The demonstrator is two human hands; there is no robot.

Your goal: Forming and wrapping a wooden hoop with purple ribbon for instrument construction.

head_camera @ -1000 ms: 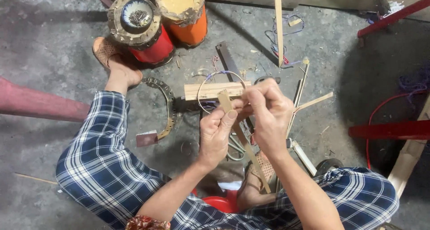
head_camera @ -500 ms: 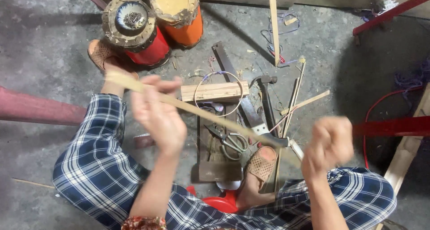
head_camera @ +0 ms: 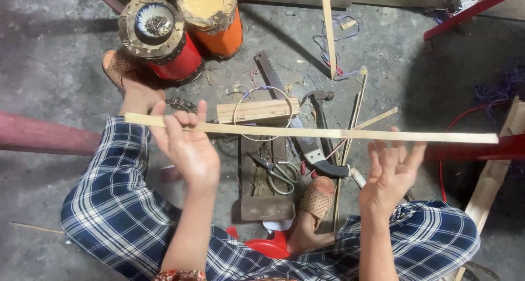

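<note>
Above the wooden block [head_camera: 258,110] on the concrete floor, a long pale bamboo strip [head_camera: 311,132] is held level across the view. Its left end is pinched by the fingers of the left hand [head_camera: 186,147], which are curled over it. The right hand [head_camera: 391,171] is spread open, fingers apart, just below the strip right of the block; whether the fingertips touch it cannot be told. A loop of thin wire [head_camera: 262,112] is seen lying over the block. Just below the block, scissors [head_camera: 276,174] are laid on a dark board [head_camera: 265,202]. Right of the block, a handsaw [head_camera: 298,128] and a hammer [head_camera: 320,109] are noted. Up and left of the block, a red can [head_camera: 161,43] and an orange can [head_camera: 213,16] are stood side by side.
</note>
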